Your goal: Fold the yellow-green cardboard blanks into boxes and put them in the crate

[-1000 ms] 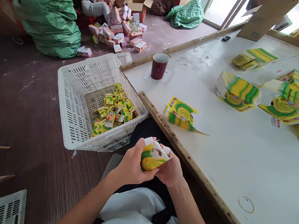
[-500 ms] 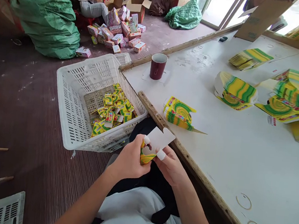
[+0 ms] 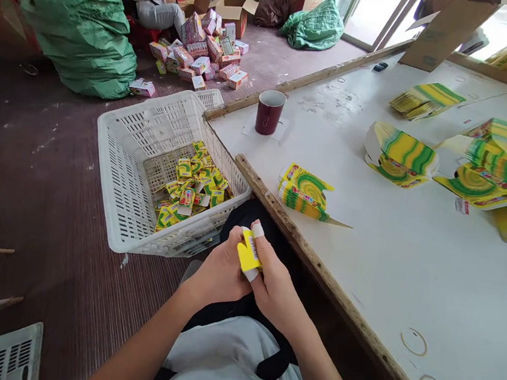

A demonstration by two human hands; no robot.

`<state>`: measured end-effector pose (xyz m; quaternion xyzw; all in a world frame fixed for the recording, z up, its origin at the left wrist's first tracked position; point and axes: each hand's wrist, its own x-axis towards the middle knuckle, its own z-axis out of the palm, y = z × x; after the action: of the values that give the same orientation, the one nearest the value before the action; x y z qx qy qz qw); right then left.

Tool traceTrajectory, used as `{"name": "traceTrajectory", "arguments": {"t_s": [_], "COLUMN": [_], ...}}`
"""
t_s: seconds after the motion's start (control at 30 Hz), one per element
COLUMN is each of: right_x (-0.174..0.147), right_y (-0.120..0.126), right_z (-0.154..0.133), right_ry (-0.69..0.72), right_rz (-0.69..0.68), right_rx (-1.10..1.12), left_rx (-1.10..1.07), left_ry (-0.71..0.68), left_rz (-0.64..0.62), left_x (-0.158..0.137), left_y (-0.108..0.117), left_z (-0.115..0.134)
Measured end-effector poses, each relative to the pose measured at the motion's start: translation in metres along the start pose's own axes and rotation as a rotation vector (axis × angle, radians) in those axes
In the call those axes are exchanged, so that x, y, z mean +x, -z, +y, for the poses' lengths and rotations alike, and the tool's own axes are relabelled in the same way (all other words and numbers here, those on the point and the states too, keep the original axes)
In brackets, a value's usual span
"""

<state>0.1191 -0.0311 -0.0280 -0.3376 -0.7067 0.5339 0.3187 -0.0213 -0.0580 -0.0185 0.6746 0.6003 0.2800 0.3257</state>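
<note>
Both my hands meet above my lap around one small yellow-green carton (image 3: 249, 253). My left hand (image 3: 221, 269) wraps its left side. My right hand (image 3: 276, 281) presses on its end, the thumb lying along a panel printed with a barcode; white wraps cover some fingertips. Much of the carton is hidden by the fingers. To the left, a white plastic basket (image 3: 117, 199) holds several folded small cartons (image 3: 188, 198). On the white table (image 3: 365, 251), just beyond my hands, lies a stack of flat carton blanks (image 3: 304, 191).
A dark red cup (image 3: 269, 114) stands near the table's wooden edge (image 3: 286, 221). More stacks of blanks (image 3: 401, 155) lie on the right. A green sack (image 3: 78, 42), a heap of pink boxes (image 3: 205, 53) and a seated person (image 3: 158, 2) are beyond the basket.
The carton's white flap, raised before, is now folded down and a yellow barcode panel shows. My right hand has moved over the carton's end. The seated person's hand has shifted.
</note>
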Motion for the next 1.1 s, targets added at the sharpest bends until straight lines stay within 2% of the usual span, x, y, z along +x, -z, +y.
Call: {"name": "traceTrajectory", "arguments": {"t_s": [0.07, 0.1, 0.17, 0.23, 0.3, 0.37, 0.43, 0.57, 0.77, 0.93, 1.1], "right_x": [0.001, 0.003, 0.006, 0.009, 0.011, 0.011, 0.010, 0.009, 0.009, 0.009, 0.010], "right_y": [-0.002, -0.001, 0.003, 0.009, 0.014, 0.016, 0.015, 0.019, 0.035, 0.030, 0.029], "right_z": [0.006, 0.010, 0.017, 0.023, 0.026, 0.028, 0.029, 0.033, 0.030, 0.026, 0.024], "right_ry": [0.089, 0.104, 0.060, -0.011, 0.001, 0.103, 0.193, 0.212, 0.229, 0.194, 0.197], "right_rz": [0.048, 0.085, 0.212, 0.363, 0.424, 0.372, 0.299, 0.205, 0.020, 0.136, 0.099], "right_rx": [-0.081, -0.092, -0.071, -0.039, -0.068, -0.162, -0.260, -0.320, -0.193, -0.178, -0.228], "left_rx": [-0.035, -0.047, -0.060, -0.131, -0.380, -0.653, -0.792, -0.840, -0.837, -0.861, -0.959], "left_ry": [0.034, 0.086, 0.235, 0.383, 0.457, 0.463, 0.456, 0.454, 0.462, 0.442, 0.456], "left_rz": [0.106, 0.199, 0.397, 0.475, 0.417, 0.374, 0.416, 0.501, 0.536, 0.510, 0.506], "left_x": [0.002, 0.002, 0.003, 0.002, 0.002, 0.001, 0.002, 0.003, 0.004, 0.004, 0.005], "left_y": [-0.003, -0.004, -0.004, -0.001, 0.003, 0.006, 0.008, 0.013, 0.012, 0.007, 0.010], "left_z": [-0.001, -0.001, -0.003, -0.006, -0.009, -0.011, -0.012, -0.011, -0.012, -0.007, -0.004]}}
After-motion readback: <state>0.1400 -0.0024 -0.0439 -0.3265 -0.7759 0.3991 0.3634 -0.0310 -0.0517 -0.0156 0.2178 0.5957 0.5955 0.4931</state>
